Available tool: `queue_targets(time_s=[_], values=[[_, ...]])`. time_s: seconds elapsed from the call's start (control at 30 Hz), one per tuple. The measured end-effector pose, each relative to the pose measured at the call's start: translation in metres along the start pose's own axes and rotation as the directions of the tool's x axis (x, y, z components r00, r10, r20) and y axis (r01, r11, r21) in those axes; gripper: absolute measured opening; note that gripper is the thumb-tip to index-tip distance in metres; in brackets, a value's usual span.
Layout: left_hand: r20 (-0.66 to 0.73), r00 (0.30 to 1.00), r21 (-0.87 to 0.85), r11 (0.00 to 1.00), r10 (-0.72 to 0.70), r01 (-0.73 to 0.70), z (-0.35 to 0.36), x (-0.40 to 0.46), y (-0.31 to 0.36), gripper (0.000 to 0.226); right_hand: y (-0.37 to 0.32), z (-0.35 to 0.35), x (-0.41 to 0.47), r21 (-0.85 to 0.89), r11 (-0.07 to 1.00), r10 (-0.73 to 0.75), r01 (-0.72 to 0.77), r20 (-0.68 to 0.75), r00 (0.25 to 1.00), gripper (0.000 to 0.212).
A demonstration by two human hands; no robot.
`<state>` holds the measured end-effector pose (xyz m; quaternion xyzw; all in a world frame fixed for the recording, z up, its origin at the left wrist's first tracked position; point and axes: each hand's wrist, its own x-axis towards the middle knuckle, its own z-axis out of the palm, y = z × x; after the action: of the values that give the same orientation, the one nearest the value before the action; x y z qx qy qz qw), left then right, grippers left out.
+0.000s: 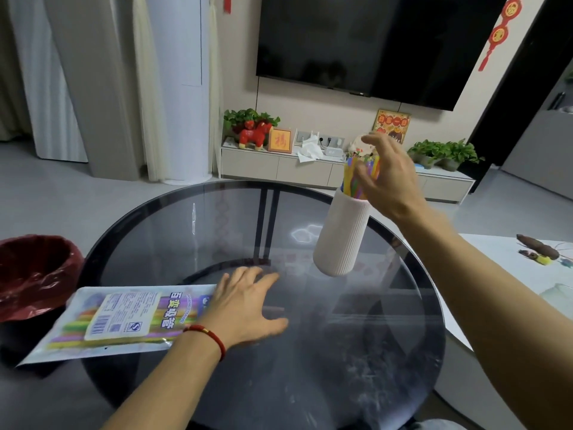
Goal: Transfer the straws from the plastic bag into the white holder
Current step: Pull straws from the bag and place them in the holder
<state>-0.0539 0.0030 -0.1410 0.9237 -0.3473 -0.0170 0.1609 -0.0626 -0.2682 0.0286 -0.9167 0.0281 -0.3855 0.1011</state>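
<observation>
Head view: I see a round dark glass table (356,352).
Holder: ribbed white cylindrical holder (342,237) near the far right edge, bright multicoloured straws (352,178) inside.
Right hand (386,178): fingers spread loosely about the straw tops; whether they pinch, I cannot tell.
Left hand (248,308): flat, fingers straight, on the glass, its heel over the end of the printed clear plastic bag (121,321) overhanging the left edge.

A dark TV (372,41) hung on a pale wall (242,57); below it ran a low white cabinet (279,169) bearing plants (248,117), a red horse figure (254,135) and a framed picture (280,140); curtains (46,72) hung at left; the floor (62,197) was grey; a red-lined bin (31,274) stood beside the round glass worktop (356,336); red ornaments (499,32) hung at right.
</observation>
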Motion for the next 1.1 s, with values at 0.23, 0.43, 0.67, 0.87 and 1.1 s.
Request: queue_targets(time_s=[0.23,0.43,0.67,0.87,1.1], values=[[0.294,0.954,0.114,0.993,-0.061,0.028,-0.003,-0.011,-0.030,0.135,-0.038,0.046,-0.095,0.206,0.972,-0.156,0.117,0.184,0.970,0.018],[0.023,0.999,0.210,0.976,0.046,-0.050,-0.011,-0.007,-0.012,0.112,-0.048,0.105,-0.176,0.344,0.896,0.075,-0.280,0.505,0.860,0.022],[-0.097,0.982,0.333,0.935,0.164,-0.123,-0.012,-0.009,0.007,0.091,-0.061,0.117,-0.189,0.458,0.672,0.199,-0.583,0.646,0.737,0.041],[-0.078,0.972,0.586,0.799,0.222,-0.135,-0.007,-0.006,0.029,0.108,-0.064,0.122,-0.189,0.519,0.188,0.190,-0.834,0.814,0.550,0.043],[-0.048,0.961,0.677,0.716,0.272,-0.169,-0.002,-0.006,0.032,0.107,-0.059,0.119,-0.192,0.560,0.116,0.123,-0.821,0.812,0.571,0.039]])
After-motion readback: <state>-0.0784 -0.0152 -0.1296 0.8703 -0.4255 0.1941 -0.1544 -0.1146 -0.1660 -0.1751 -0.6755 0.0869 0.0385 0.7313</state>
